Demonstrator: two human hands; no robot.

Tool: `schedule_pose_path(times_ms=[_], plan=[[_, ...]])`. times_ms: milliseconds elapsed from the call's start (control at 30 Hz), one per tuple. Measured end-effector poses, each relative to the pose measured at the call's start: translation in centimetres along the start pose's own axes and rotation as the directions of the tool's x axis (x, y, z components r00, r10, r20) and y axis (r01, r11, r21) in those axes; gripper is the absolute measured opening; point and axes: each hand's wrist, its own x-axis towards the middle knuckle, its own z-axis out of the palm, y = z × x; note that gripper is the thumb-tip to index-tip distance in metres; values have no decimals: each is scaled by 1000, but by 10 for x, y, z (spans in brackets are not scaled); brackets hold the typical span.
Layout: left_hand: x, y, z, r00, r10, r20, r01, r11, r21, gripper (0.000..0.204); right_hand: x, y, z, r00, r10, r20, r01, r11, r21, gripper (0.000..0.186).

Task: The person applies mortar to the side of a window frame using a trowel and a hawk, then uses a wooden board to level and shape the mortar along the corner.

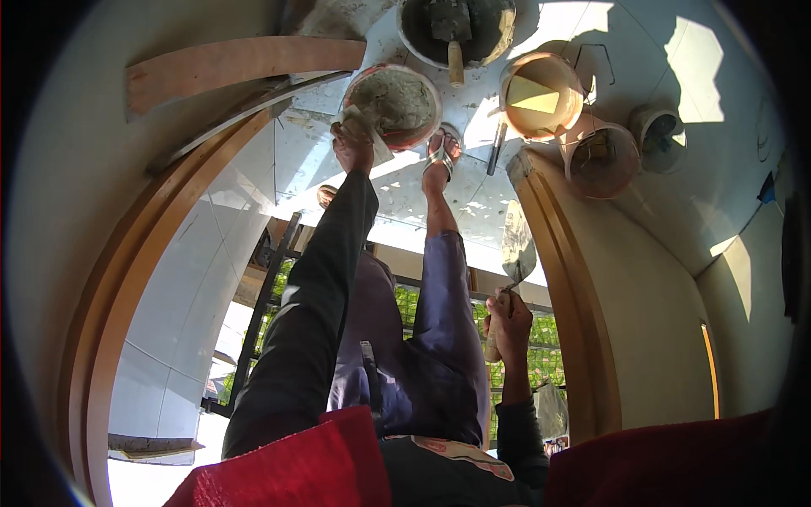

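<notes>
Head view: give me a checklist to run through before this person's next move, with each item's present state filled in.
1. Right grip closed on the leaf-shaped metal trowel by its handle: ok.
2. Left grip holding the flat, pale plate: ok.
3. Thick-looking grey paste present in the round, red-rimmed bucket: ok.
4. Trowel apart from the bucket: ok.
5. Right foot in its strapped sandal free of the bucket: cannot tell; it stands close to the rim.
6. Plate's underside clean or loaded: cannot tell, hidden.
</notes>
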Motion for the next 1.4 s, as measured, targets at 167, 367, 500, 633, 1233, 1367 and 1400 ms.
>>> schedule_pose_path(times_ms=[167,367,500,633,1233,1367,1400], plan=[[24,4,1,998,-12,64,-6,964,267,66,9,-21,9,999,28,43,-26,999,-44,36],[-9,27,-56,988,-146,45,141,985,98,84,0,-43,11,991,-60,122,67,997,-47,37],[-100,8,-156,995,95,27,-91,987,-133,81,-22,-61,8,967,-219,130,238,959,-155,30],[-217,15,-318,993,114,19,-106,964,-245,75,-62,-87,14,908,-366,205,398,905,-148,26],[-383,-248,-795,192,-334,-923,282,920,-274,59,-252,-121,138,579,-692,432,811,432,-395,19],[-367,-312,-796,371,-513,-774,347,850,-397,75,-286,-96,181,520,-736,432,821,291,-492,18],[-369,-317,-799,469,-624,-625,276,776,-568,75,-293,-90,189,528,-736,424,811,288,-509,18]])
